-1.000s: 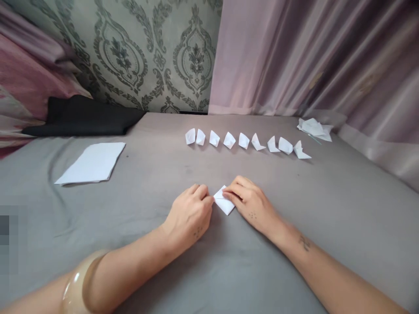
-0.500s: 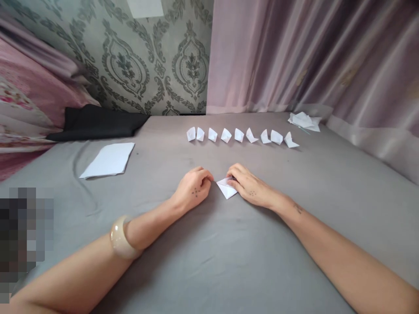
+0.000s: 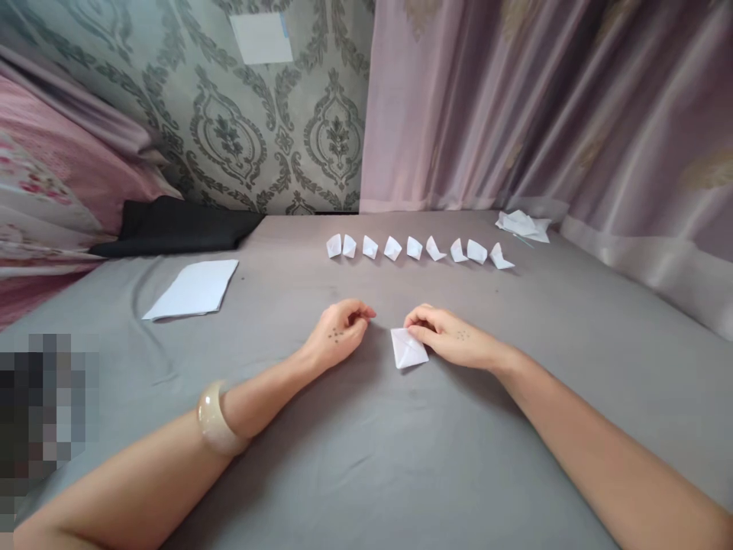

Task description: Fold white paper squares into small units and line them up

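Note:
My right hand pinches the top edge of a small white folded paper between thumb and fingers. The paper is roughly square, with crease lines meeting near its middle, and it tilts toward me. To its left, my left hand rests near the sheet, apart from the paper. Its fingers are loosely curled, thumb and forefinger slightly apart, with nothing visible in them. A cream bangle circles the left wrist.
Beyond my hands, several folded white paper pieces stand in a row on the grey sheet. A stack of white paper lies left, near a black cloth. More folded papers lie at the far right by the curtain.
My right hand has turned the folded paper and drawn it slightly toward me, lifting its held edge. The left hand's fingers have loosened a little. The view has tilted up slightly.

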Action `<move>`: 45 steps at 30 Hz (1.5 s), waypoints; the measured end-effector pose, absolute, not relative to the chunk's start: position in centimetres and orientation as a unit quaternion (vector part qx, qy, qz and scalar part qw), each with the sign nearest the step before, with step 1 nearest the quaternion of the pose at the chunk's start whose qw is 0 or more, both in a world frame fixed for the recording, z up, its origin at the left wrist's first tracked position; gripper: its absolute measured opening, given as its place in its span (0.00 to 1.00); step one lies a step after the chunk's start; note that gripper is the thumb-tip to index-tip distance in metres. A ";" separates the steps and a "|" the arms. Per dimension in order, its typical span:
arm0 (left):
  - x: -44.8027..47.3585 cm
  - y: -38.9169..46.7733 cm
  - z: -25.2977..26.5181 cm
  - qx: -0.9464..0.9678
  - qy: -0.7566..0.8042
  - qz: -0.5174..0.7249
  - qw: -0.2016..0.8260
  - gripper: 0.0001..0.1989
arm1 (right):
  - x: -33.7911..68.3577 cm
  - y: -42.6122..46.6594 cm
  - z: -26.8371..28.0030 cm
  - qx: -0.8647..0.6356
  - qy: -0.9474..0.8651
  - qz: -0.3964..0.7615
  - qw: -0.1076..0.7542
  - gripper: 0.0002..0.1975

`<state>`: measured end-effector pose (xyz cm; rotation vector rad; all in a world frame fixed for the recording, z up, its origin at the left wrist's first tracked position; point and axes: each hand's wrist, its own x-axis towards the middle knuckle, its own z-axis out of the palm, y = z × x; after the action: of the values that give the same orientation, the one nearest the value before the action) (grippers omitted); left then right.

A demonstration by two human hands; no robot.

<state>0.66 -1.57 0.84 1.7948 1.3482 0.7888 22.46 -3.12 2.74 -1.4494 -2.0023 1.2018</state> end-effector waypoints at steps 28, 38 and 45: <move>0.2 -1.2 0.7 0.872 0.319 0.371 -0.017 0.06 | 19.5 -4.1 0.7 -0.488 -0.783 0.059 0.380 0.07; 0.2 -1.1 0.7 0.909 0.255 0.252 -0.213 0.09 | 19.7 -4.6 0.8 -0.424 -0.841 -0.232 0.242 0.11; -0.1 -2.0 0.3 0.934 0.309 0.173 -0.043 0.13 | 20.0 -5.1 0.3 -0.487 -0.858 -0.001 0.163 0.11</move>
<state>-0.09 -2.01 0.30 3.0181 0.9997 0.5585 20.01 -5.06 0.31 -1.3891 -2.4465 -0.0037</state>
